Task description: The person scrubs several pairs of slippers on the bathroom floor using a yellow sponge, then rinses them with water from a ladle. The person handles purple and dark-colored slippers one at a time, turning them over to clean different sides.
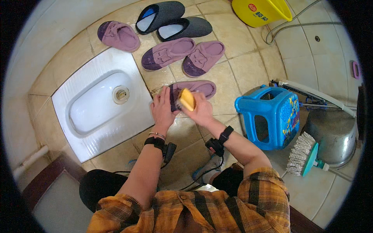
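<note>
A purple slipper with a darker toe lies on the wet tiles in front of me. My left hand grips its toe end from the left, fingers over the dark part. In my right hand is a yellow-backed scrubbing brush, held against the slipper's front. The brush's bristle side is blurred and partly hidden. Just beyond stand a matching pair, one purple slipper and another purple slipper. Farther left sits one more purple slipper.
A white squat toilet is set in the floor at left. Dark grey slippers lie at the back. A yellow bucket stands far right, near a hose. To the right are a blue stool, a mop head and a metal pot.
</note>
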`<state>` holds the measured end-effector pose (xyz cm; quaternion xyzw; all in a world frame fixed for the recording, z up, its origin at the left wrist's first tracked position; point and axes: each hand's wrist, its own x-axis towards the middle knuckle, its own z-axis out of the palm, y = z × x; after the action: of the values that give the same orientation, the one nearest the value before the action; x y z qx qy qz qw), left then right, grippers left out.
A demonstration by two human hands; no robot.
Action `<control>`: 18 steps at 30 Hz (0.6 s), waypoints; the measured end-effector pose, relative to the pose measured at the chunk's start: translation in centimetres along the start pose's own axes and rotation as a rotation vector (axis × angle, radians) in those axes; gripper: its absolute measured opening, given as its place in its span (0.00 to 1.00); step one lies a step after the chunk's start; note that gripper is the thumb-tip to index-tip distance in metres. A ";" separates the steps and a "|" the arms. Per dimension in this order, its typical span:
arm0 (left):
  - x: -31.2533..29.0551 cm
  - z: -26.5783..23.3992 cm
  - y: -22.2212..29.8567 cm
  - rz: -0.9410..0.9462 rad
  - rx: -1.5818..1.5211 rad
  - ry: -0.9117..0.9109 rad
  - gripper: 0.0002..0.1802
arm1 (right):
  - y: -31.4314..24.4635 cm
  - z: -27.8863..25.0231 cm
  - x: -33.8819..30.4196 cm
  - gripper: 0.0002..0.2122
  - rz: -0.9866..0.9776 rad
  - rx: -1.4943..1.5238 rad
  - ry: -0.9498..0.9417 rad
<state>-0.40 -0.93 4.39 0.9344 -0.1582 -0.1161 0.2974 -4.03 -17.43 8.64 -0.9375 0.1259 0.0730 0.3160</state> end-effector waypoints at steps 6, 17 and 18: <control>0.3 0.3 0.7 -0.047 0.152 -0.084 0.48 | 4.5 0.6 1.4 0.41 -0.152 -0.407 -0.051; -0.2 1.2 0.5 -0.119 0.139 -0.093 0.38 | 4.1 -2.8 3.5 0.39 -0.025 -0.468 0.052; -0.2 1.3 0.3 -0.110 0.144 -0.087 0.38 | 3.1 -0.8 3.5 0.38 -0.134 -0.467 -0.020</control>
<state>-1.10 -1.75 3.51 0.9546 -0.1275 -0.1608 0.2158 -1.52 -21.02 6.75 -0.9906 0.0401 0.0882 0.0961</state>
